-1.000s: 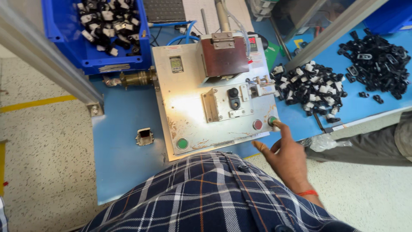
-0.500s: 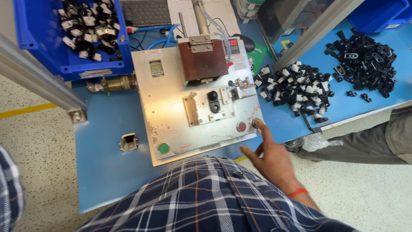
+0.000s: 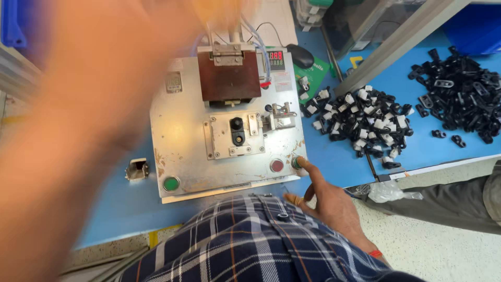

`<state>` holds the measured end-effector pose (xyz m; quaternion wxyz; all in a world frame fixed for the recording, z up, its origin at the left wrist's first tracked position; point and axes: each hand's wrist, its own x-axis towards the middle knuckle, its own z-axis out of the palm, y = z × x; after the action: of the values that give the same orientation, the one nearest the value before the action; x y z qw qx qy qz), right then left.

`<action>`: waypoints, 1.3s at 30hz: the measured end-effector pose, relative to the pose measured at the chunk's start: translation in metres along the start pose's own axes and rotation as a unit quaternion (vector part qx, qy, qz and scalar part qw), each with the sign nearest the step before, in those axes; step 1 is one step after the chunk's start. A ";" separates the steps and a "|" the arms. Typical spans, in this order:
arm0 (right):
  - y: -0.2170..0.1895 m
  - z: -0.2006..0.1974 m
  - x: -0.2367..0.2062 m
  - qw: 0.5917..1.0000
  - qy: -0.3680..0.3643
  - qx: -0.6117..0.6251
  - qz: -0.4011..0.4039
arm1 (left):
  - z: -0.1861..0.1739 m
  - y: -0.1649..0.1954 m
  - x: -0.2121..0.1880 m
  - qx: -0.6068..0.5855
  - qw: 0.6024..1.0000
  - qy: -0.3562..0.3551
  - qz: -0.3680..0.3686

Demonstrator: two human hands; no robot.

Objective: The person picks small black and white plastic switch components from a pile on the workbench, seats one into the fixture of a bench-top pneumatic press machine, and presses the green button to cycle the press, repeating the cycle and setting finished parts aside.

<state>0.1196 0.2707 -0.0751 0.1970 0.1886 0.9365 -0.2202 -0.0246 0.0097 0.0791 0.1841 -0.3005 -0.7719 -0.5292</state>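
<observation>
My right hand (image 3: 326,201) reaches over the front edge of the blue table, its index fingertip on a green button (image 3: 296,162) at the right front corner of a metal fixture plate (image 3: 182,136). It holds nothing. A red button (image 3: 276,165) sits just left of that fingertip. A small black part (image 3: 237,130) lies in the nest at the plate's middle, below a brown press block (image 3: 228,75). My left hand (image 3: 88,104) is a big blur close to the camera, covering the left side of the view. Its fingers cannot be made out.
A second green button (image 3: 170,184) is at the plate's left front. A heap of black-and-white parts (image 3: 360,117) and a heap of black parts (image 3: 459,89) lie to the right. A small metal socket (image 3: 137,169) sits left of the plate. A grey-trousered leg (image 3: 443,201) is at the right.
My left hand has swept up in front of the camera and now hides the blue bin and the table's left side. My right index finger stays on the green button.
</observation>
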 end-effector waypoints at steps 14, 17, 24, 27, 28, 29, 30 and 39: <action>0.061 -0.057 0.051 0.995 0.017 0.096 -0.032 | 0.114 -0.038 -0.047 0.169 0.958 -0.104 -0.209; 0.077 -0.067 0.072 0.998 0.039 0.035 -0.021 | 0.119 -0.032 -0.042 0.197 0.942 -0.119 -0.245; 0.113 -0.099 0.102 0.994 0.074 0.073 -0.033 | 0.134 -0.030 -0.038 0.196 0.930 -0.082 -0.299; 0.123 -0.105 0.113 0.995 0.075 0.054 -0.026 | 0.137 -0.028 -0.036 0.194 0.930 -0.069 -0.304; 0.126 -0.105 0.116 0.996 0.073 0.044 -0.022 | 0.138 -0.026 -0.036 0.209 0.929 -0.075 -0.297; 0.128 -0.105 0.119 0.997 0.066 0.041 -0.024 | 0.141 -0.025 -0.036 0.223 0.928 -0.077 -0.290; 0.130 -0.106 0.122 0.997 0.060 0.037 -0.027 | 0.144 -0.024 -0.036 0.225 0.927 -0.073 -0.292; 0.147 -0.107 0.153 0.997 0.053 0.027 -0.048 | 0.155 -0.014 -0.029 0.271 0.912 -0.091 -0.295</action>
<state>0.0234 0.4858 -0.1058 0.1313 0.1599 0.9474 -0.2441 -0.0070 0.1425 -0.0057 0.0231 -0.0446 -0.9524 -0.3008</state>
